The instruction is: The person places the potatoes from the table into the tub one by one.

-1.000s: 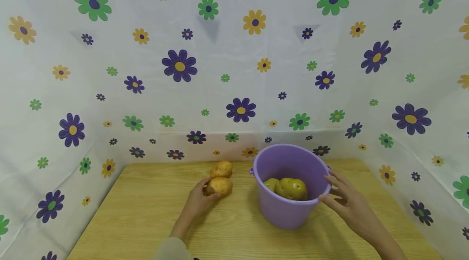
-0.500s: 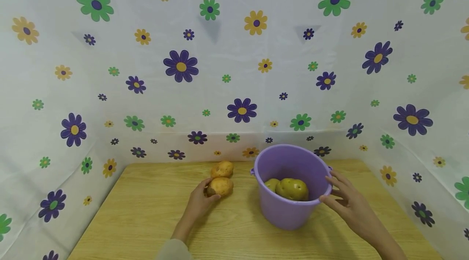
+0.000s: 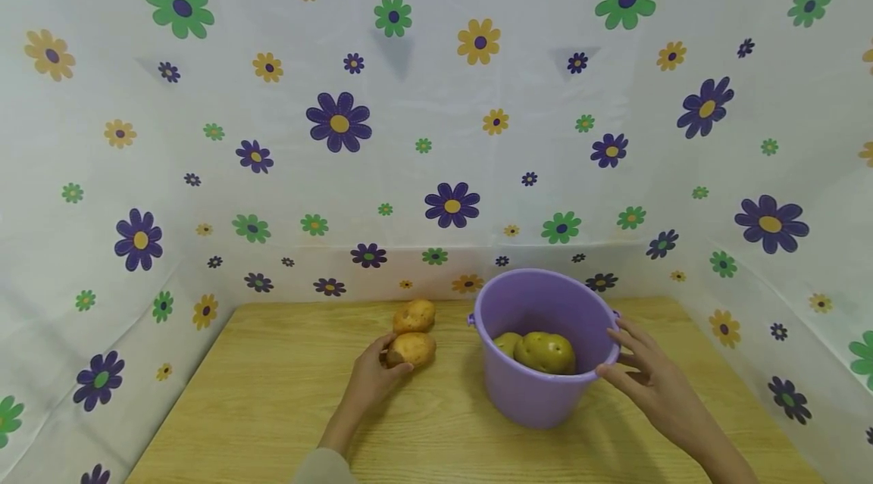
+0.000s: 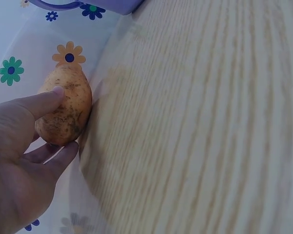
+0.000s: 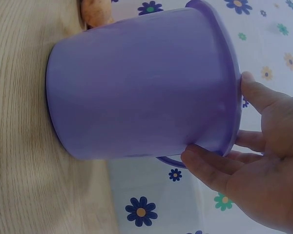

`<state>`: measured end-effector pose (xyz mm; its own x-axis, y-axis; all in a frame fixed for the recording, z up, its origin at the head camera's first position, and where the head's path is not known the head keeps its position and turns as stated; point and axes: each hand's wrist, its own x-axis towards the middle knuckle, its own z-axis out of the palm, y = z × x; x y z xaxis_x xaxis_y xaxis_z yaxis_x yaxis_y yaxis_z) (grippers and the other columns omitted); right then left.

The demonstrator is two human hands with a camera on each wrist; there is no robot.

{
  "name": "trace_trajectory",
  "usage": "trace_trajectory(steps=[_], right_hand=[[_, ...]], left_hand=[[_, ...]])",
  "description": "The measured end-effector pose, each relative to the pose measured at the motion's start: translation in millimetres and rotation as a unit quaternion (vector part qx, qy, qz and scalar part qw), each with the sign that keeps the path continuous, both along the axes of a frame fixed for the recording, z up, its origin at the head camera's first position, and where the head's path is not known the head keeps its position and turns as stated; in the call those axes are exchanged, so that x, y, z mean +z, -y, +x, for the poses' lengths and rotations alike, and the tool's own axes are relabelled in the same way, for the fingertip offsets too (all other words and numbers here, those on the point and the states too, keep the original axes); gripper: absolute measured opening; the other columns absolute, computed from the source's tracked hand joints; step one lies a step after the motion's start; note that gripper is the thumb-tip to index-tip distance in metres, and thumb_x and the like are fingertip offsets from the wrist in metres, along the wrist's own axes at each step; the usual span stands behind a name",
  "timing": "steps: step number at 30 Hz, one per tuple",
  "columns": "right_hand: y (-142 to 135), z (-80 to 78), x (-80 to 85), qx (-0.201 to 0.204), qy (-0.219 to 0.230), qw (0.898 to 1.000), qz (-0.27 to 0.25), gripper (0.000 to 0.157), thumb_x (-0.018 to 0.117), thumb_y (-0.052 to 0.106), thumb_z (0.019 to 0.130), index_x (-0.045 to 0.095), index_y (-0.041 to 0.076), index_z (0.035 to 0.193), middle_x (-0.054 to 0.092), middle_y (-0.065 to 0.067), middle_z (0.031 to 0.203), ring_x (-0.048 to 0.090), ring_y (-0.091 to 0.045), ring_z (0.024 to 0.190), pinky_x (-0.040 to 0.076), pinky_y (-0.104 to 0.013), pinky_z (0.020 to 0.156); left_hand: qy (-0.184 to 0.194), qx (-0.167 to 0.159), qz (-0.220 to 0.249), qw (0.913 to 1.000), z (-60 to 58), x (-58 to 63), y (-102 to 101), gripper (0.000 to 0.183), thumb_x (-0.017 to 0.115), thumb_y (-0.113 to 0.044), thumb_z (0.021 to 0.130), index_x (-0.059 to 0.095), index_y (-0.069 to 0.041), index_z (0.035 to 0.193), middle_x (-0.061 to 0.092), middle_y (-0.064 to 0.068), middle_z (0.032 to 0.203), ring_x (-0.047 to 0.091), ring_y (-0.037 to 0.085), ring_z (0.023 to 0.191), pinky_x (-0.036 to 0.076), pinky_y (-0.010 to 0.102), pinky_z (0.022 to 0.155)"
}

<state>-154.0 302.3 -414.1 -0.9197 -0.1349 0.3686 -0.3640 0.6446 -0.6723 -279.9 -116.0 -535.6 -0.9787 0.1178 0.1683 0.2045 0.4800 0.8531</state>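
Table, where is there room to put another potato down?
The table is bare left of the left hand, and along the front edge between both arms. It is crowded around the two potatoes and the purple bucket.

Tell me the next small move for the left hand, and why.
Probably lift the near potato and carry it over the bucket. The left hand already has a grip on it, thumb and fingers around it in the wrist view, the right hand steadies the bucket's rim, and two potatoes already lie inside.
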Motion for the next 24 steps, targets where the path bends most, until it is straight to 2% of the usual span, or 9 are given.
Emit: trace_trajectory(steps=[15,24], right_hand=[[1.5,1.7,1.6,-0.002,0.007,1.0,0.003,0.056,0.07,0.015,0.1,0.05,-0.01,0.146,0.032,-0.029,0.16,0.064,-0.046,0.115,0.057,-0.019,0.083],[1.1,0.4,1.2,-0.003,0.005,1.0,0.001,0.056,0.071,0.012,0.099,0.049,-0.01,0.146,0.031,-0.03,0.16,0.064,-0.045,0.115,0.056,-0.018,0.083]], left_hand=[[0.006,0.003,0.011,0.9999,5.6,8.8,3.5,0.068,0.084,-0.015,0.088,0.051,0.01,0.143,0.06,0.027,0.132,0.065,0.039,0.113,0.058,0.048,0.092],[0.01,-0.006,0.024,0.9997,12.2,24.4,4.4,0.07,0.085,-0.018,0.088,0.051,0.01,0.142,0.06,0.027,0.128,0.065,0.038,0.109,0.059,0.047,0.09]])
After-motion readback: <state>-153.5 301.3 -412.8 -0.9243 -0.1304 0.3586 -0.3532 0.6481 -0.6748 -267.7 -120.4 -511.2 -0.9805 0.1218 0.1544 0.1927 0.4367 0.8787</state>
